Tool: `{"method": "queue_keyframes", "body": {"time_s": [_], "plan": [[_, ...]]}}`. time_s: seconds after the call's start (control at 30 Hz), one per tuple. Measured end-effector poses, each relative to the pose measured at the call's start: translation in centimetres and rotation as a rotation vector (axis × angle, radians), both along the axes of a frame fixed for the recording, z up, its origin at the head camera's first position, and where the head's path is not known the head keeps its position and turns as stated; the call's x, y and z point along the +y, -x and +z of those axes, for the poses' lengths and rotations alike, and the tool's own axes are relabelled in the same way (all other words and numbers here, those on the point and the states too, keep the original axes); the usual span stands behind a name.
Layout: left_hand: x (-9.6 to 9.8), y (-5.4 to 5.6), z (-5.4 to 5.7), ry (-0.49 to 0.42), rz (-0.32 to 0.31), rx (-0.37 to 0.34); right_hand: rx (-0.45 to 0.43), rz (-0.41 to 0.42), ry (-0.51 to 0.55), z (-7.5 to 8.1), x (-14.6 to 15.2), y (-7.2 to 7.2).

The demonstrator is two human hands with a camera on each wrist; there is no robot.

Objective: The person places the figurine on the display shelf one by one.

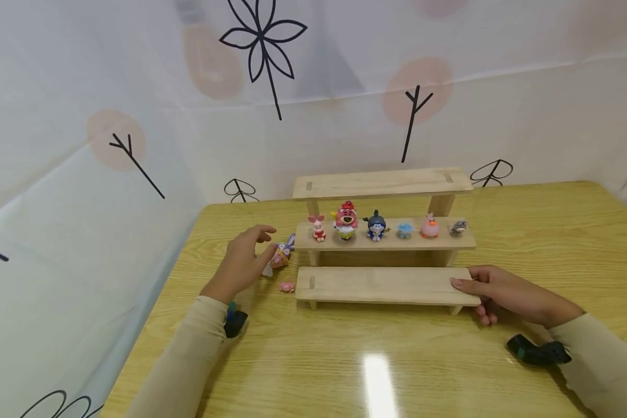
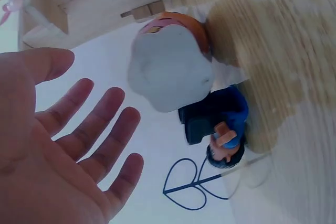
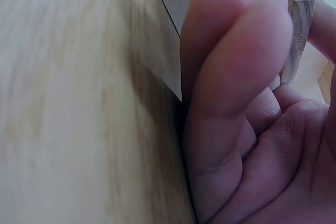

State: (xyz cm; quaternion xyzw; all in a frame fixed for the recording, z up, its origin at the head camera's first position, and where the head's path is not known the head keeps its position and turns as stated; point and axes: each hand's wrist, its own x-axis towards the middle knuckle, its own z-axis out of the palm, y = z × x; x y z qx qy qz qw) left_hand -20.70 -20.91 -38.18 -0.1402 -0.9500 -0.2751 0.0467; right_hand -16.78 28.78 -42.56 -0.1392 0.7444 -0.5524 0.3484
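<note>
At the left, my left hand (image 1: 244, 260) is held with loosely spread fingers beside a purple-eared figurine (image 1: 280, 255) that lies tipped on the table. In the left wrist view the palm is bare, and the figurine's white base (image 2: 170, 69) faces the camera. A dark-haired figurine in blue (image 2: 229, 116) lies close by it. My right hand (image 1: 522, 296) grips the right end of the lowest step (image 1: 386, 284) of a three-tier wooden display stand, thumb on top and fingers curled below. The right wrist view shows those curled fingers (image 3: 231, 77) low beside the tabletop.
Several small figurines stand in a row on the middle step (image 1: 339, 245), among them a pink bear (image 1: 346, 220) and a pink duck (image 1: 430, 226). The top step (image 1: 381, 183) is bare. A small pink figurine (image 1: 287, 287) lies left of the stand. Patterned cloth (image 1: 334, 139) hangs behind the table.
</note>
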Motion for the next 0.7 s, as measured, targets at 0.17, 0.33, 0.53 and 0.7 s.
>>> {"method": "queue_keyframes", "body": {"time_s": [0.17,0.33,0.53,0.7], "plan": [[0.2,0.9,-0.8,0.024,0.01,-0.049,0.02,0.002,-0.012,0.1,-0.1,0.0],[0.4,1.1,-1.4,0.06,0.015,-0.063,0.032,0.008,-0.013,0.2,-0.1,0.1],[0.4,1.1,-1.9,0.113,0.036,-0.087,0.025,0.013,-0.012,0.1,-0.1,0.2],[0.3,1.2,-2.2,0.125,0.047,-0.133,0.036,0.011,-0.015,-0.1,0.0,0.2]]}}
